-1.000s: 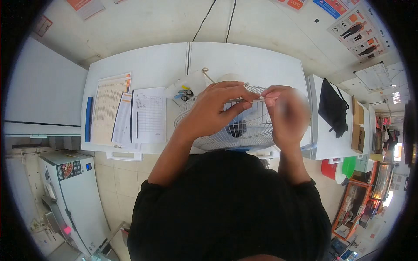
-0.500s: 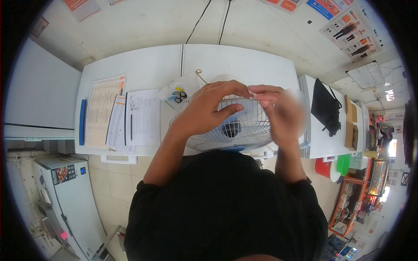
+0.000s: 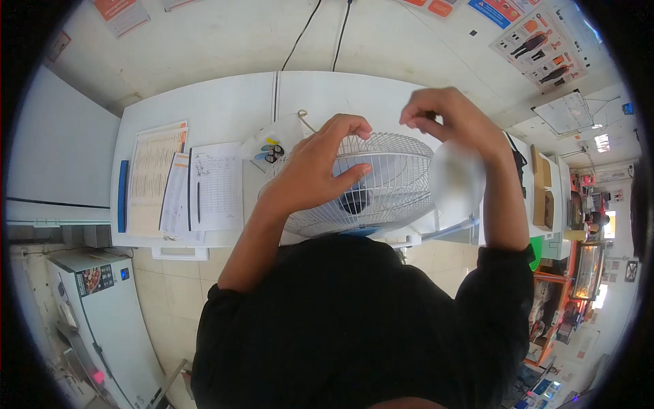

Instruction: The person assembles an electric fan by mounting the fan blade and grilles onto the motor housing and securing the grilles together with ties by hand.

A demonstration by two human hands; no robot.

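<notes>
A fan's white wire grille [image 3: 398, 174] faces upward in front of my body, with a dark hub [image 3: 354, 200] and blue parts showing through the wires. Over its left side lies my left hand [image 3: 317, 167], open, thumb and index finger apart and the fingers bent near the upper rim. My right hand [image 3: 449, 119] is raised above and right of the grille, apart from it. Its fingers are curled together; whether something small sits between them is hidden. A blurred patch covers the spot below my right wrist.
White cabinet tops [image 3: 204, 102] stretch along the wall. Left of the fan are papers [image 3: 216, 180] with a pen, a blue folder [image 3: 123, 198], and scissors [image 3: 272, 151] by a clear bag. Cardboard boxes [image 3: 543, 198] stand at the right, a small fridge [image 3: 109, 307] at lower left.
My right hand has lifted up and to the right, away from the grille rim and my left hand, where its fingertips were pinched together. The left hand stays over the grille.
</notes>
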